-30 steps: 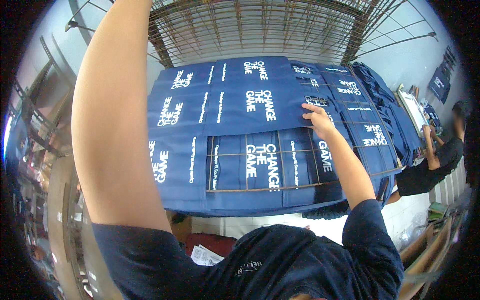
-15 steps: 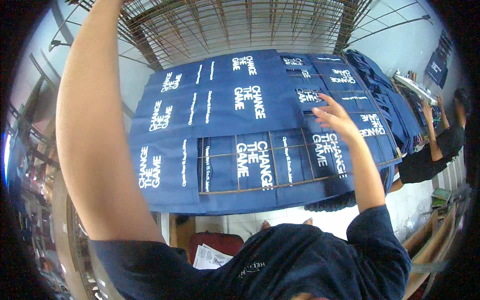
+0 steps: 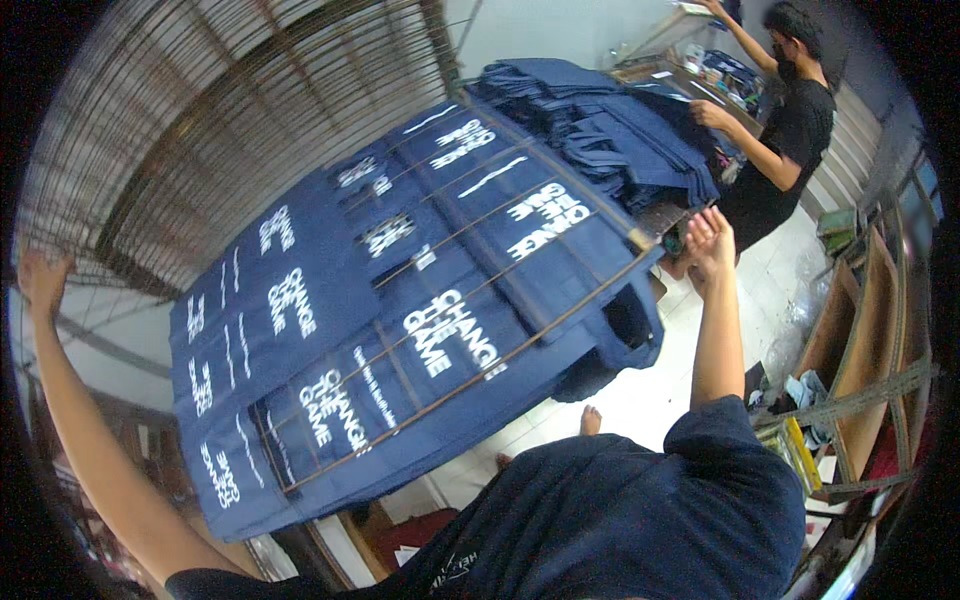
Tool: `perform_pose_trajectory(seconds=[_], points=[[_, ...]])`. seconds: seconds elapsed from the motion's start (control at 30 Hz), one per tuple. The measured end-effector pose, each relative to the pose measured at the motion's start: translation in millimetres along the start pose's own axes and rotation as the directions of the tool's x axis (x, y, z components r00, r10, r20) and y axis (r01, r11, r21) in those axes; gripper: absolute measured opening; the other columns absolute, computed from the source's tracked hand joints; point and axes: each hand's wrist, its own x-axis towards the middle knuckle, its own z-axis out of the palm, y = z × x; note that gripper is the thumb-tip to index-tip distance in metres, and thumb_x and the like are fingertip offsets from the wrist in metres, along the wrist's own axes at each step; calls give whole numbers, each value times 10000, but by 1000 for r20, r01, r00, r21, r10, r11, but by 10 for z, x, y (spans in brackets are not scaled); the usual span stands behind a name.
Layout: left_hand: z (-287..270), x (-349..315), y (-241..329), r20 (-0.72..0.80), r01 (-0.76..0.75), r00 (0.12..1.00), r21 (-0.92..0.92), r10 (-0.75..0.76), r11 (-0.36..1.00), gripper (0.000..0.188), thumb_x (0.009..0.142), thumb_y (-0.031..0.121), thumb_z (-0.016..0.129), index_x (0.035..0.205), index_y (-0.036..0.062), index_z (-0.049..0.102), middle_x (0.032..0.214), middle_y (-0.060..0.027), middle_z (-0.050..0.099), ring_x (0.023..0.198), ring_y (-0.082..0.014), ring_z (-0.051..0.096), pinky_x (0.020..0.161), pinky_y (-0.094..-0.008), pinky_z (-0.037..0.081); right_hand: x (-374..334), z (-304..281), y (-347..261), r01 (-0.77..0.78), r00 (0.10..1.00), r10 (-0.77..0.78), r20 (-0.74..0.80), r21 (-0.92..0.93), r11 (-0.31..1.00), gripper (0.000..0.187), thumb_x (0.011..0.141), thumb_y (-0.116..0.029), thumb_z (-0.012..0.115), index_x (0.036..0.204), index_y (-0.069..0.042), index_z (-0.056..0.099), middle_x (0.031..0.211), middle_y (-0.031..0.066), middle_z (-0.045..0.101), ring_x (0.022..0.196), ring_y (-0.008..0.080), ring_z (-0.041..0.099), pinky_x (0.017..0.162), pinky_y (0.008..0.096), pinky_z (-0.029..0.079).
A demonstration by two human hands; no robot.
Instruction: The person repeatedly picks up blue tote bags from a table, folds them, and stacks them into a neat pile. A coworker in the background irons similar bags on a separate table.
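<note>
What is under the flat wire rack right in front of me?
Dark blue fabric pieces with white printing show through the wire rack. A blue sheet over its far left part hides what lies beneath there, and anything deeper is mostly covered too.

We see matt navy cloth on the printed pieces (image 3: pixel 345 318), creased matt cloth in the pile (image 3: pixel 600 128). Rack frame (image 3: pixel 510 355): thin, dull brown metal; hinged racks (image 3: pixel 250 120) look the same. Floor tiles (image 3: pixel 650 405) smooth, glossy; we mark the shirt (image 3: pixel 600 520) soft matt cloth.
</note>
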Motion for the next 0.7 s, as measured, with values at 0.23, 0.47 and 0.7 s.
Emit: perform_pose_trajectory(seconds=[0.23,0.47,0.7], points=[[-1685,689,2204,-85,-51,995,63,56,997,981,667,517,656,1357,-16,207,1401,-193,218,1259,-323,251,1032,-423,209,1219,-740,225,-263,953,277,-120,120,957,916,705,-584,615,1357,-62,239,1255,152,428,1107,294,474,922,422,380],[-2215,852,2881,-165,-82,985,-254,41,964,989,661,467,660,1375,10,151,1372,-194,237,1248,-340,219,1034,-452,151,2212,-321,521,-339,927,347,-146,75,938,1012,672,-499,700,1361,10,162,1338,226,323,1189,353,383,888,475,399],[-2340,735,2887,-57,-109,993,-196,100,974,1023,664,507,647,1386,17,112,1372,-239,217,1260,-384,193,1040,-471,131,2979,-290,794,-18,853,237,-465,428,904,550,669,-31,704,1141,21,428,1122,175,520,948,325,548,756,509,476]])
